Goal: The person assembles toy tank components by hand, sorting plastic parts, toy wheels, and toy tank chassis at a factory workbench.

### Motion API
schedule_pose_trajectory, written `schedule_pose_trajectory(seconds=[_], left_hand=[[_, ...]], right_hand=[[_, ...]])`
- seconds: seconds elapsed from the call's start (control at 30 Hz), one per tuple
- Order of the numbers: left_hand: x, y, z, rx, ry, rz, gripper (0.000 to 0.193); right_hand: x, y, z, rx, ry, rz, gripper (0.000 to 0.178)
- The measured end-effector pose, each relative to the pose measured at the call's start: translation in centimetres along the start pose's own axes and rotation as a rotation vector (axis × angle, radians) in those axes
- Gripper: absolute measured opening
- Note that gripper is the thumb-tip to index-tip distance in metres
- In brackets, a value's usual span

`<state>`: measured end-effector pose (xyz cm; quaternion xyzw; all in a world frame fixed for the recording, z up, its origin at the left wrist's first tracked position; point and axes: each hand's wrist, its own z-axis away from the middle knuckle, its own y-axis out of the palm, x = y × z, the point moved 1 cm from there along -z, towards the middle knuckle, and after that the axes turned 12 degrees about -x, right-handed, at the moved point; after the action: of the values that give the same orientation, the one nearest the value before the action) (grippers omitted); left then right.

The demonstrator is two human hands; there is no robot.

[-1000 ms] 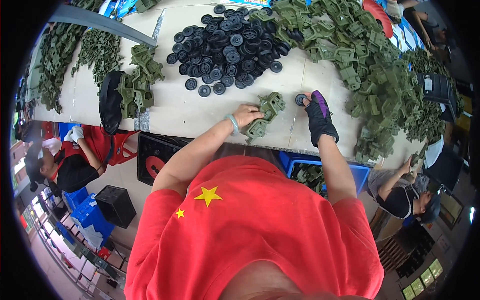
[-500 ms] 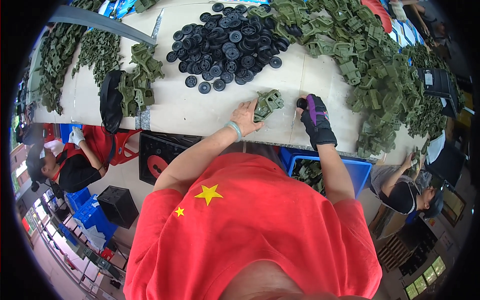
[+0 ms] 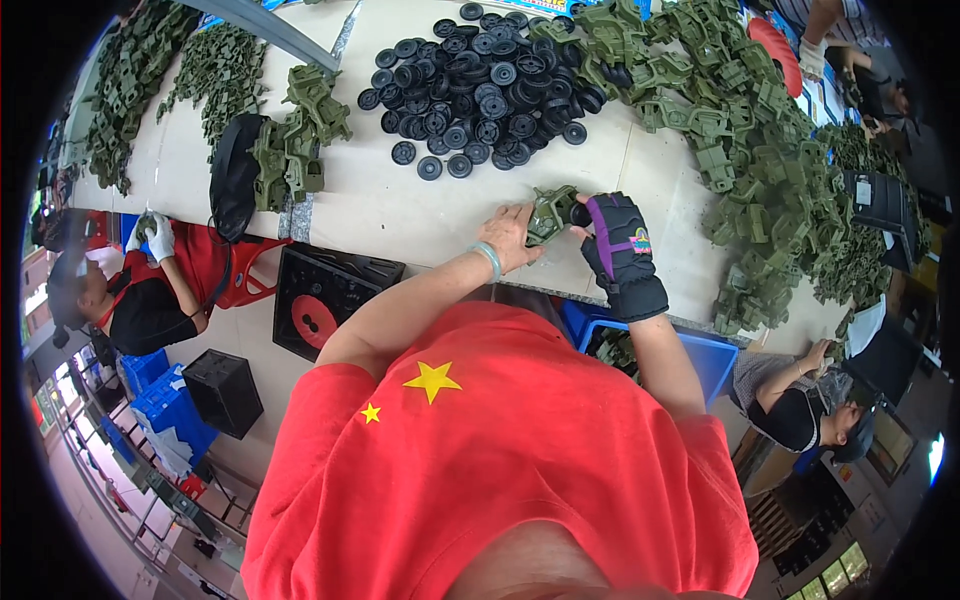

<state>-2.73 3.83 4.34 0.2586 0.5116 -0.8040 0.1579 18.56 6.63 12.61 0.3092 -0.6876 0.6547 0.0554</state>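
Observation:
My bare left hand [image 3: 508, 237] grips a green plastic toy vehicle body [image 3: 550, 214] near the table's front edge. My right hand [image 3: 622, 250], in a black and purple glove, pinches a small black toy wheel [image 3: 580, 214] and holds it at the right side of that body. Whether the wheel touches the body or stands just off it is hard to tell. A heap of black wheels [image 3: 485, 90] lies on the table beyond my hands. To the right spreads a large pile of green vehicle bodies [image 3: 745, 160].
Left on the table are a black pouch [image 3: 236, 178], more green bodies [image 3: 300, 130] and a metal bar [image 3: 270, 30]. Below the front edge stand a blue crate [image 3: 705, 360] and a black box [image 3: 325, 295]. Co-workers sit at the left [image 3: 150, 300] and right [image 3: 795, 405].
My right hand has brought the wheel leftward up to the green vehicle body. My left hand keeps its hold on the body. The whole view has shifted slightly.

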Motion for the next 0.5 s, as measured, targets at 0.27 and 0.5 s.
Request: schedule_pose_trajectory(seconds=[0.27,0.5], left_hand=[[0.1,0.8,-0.4,-0.025,0.03,0.042,0.093],[2.1,0.9,-1.0,-0.09,0.038,0.073,0.092]], right_hand=[[-1.0,0.5,0.0,0.02,0.058,0.024,0.051],[-0.1,0.9,-0.5,-0.059,0.024,-0.044,0.049]])
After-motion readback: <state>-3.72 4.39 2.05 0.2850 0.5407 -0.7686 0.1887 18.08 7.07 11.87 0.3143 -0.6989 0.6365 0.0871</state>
